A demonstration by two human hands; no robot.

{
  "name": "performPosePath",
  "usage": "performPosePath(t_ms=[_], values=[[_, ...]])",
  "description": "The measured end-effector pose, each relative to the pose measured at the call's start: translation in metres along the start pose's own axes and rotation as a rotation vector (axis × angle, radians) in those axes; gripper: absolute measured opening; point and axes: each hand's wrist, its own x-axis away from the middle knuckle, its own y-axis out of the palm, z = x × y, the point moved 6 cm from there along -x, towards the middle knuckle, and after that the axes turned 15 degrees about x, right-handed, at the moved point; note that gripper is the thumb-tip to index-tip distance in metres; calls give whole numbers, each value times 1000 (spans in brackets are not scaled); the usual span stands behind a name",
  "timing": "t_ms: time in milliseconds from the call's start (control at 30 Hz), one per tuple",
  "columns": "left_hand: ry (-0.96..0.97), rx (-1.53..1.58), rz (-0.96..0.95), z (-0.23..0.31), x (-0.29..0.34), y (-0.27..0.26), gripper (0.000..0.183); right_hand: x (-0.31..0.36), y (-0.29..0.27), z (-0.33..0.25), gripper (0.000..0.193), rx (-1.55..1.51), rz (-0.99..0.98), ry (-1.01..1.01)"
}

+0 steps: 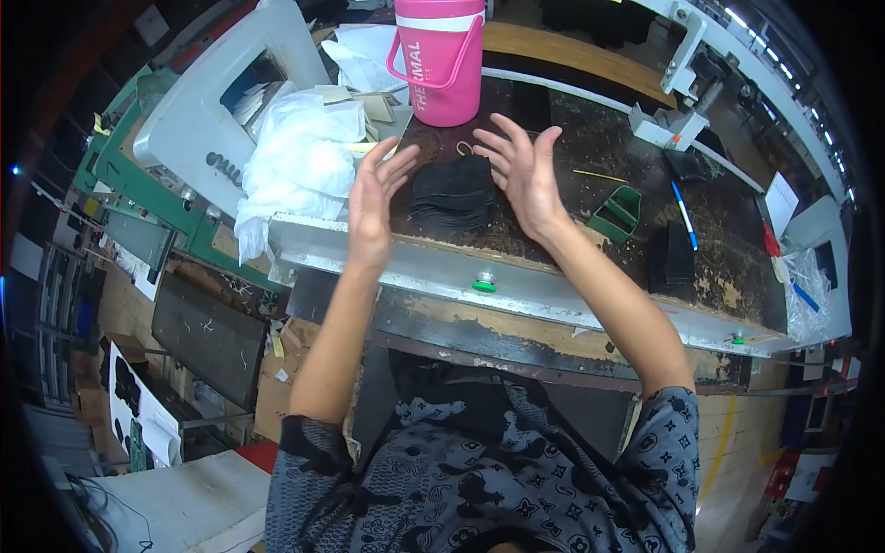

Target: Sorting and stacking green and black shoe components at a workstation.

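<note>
A stack of thin black pieces (452,195), perhaps leather or fabric, lies near the front edge of the dark, worn worktable (553,120). On its left side is my left hand (373,198), fingers extended and slightly curved, holding nothing. My right hand (527,175) is at the stack's right side, palm turned inward with thumb and fingers apart. Whether either hand touches the stack is hard to tell. Behind the stack lies a small tan loop (464,147). To the right of my right hand sits a green cutting die (616,214) with an open, hollow shape.
A pink thermal jug (441,74) stands behind the stack. White plastic bags (300,152) and papers crowd the left. Toward the right are a blue-and-white pen (685,217), a black piece (672,258) and a clear bag (811,295). Green buttons (484,283) sit on the table's front.
</note>
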Motion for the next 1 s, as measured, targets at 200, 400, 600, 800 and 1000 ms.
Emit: performPosePath(t_ms=[200, 400, 600, 800, 1000], values=[[61, 122, 323, -12, -5, 31, 85, -6, 35, 5, 114, -21, 157, -85], [57, 37, 69, 11, -9, 14, 55, 1, -8, -6, 74, 196, 175, -388], [-56, -700, -517, 66, -34, 31, 72, 46, -13, -58, 88, 440, 261, -639], [286, -751, -301, 103, -29, 81, 72, 180, -1, -10, 57, 443, 442, -754], [24, -707, -583, 11, -38, 234, 38, 273, 21, 133, 18, 196, 787, 144]])
